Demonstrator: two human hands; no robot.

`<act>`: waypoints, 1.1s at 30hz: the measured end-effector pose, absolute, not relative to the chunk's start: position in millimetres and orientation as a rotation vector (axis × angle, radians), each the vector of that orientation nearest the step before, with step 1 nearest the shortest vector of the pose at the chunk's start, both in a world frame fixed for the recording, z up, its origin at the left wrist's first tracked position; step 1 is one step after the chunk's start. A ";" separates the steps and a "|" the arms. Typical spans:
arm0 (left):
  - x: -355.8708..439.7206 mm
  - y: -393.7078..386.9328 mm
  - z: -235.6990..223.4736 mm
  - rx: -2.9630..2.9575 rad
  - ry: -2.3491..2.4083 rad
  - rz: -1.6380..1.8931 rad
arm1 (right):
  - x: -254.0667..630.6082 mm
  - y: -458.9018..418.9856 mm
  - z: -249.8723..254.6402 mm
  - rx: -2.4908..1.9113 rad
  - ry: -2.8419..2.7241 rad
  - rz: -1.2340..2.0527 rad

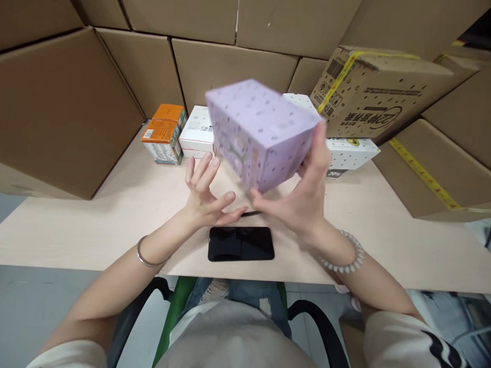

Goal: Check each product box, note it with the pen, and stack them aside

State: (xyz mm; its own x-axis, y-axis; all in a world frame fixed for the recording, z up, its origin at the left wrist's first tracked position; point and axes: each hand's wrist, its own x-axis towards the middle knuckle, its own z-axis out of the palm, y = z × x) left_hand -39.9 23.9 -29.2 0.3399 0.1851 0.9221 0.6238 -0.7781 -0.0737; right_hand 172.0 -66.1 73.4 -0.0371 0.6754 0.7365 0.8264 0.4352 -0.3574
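A lilac printed box (267,120) is held tilted above the table, slightly blurred. My right hand (305,186) grips its right end, with the thumb at the lower front corner and the fingers round the far side. My left hand (207,196) hangs open just left of and below the box, palm up with fingers spread, holding nothing. Below both hands a black phone (242,244) lies flat on the table. A thin dark object (251,213), partly covered by the left fingers, lies just beyond the phone; I cannot make out its kind.
Orange boxes (163,135) and a white box (197,131) stand at the back left of the table (119,217). White dotted boxes (351,153) are at the back right, below a printed cardboard carton (377,97). Large cardboard boxes (58,113) wall the left, back and right.
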 end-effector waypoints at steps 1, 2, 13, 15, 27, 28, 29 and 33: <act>-41.4 24.3 -23.8 -2.215 -0.636 -1.461 | 174.1 -55.7 81.6 -1.291 -1.719 -0.250; -42.3 24.6 -18.5 -2.232 -0.573 -1.490 | 177.4 -43.2 88.9 -1.298 -1.665 -0.291; -35.2 24.0 -8.8 -2.276 -0.505 -1.509 | 219.3 98.8 75.1 -1.382 -1.519 -0.544; -35.2 23.3 -9.8 -2.298 -0.518 -1.510 | 217.2 105.8 71.1 -1.378 -1.515 -0.541; -35.1 21.3 -12.5 -2.386 -0.583 -1.396 | 199.5 126.9 67.8 -1.314 -1.614 -0.474; -35.1 21.4 -12.5 -2.390 -0.576 -1.397 | 200.0 127.0 68.6 -1.310 -1.620 -0.480; -35.0 21.6 -12.4 -2.394 -0.564 -1.397 | 200.8 126.5 69.6 -1.306 -1.619 -0.484; -33.8 22.8 -12.4 -2.414 -0.518 -1.399 | 206.6 118.8 73.8 -1.339 -1.608 -0.483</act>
State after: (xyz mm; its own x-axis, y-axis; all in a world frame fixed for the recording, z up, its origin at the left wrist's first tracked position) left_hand -33.8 22.8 -12.4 0.4596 0.1560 0.8743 0.4511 -0.8890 -0.0786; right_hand 206.6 118.8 73.8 0.0556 0.5326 0.8445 0.9098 0.3213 -0.2626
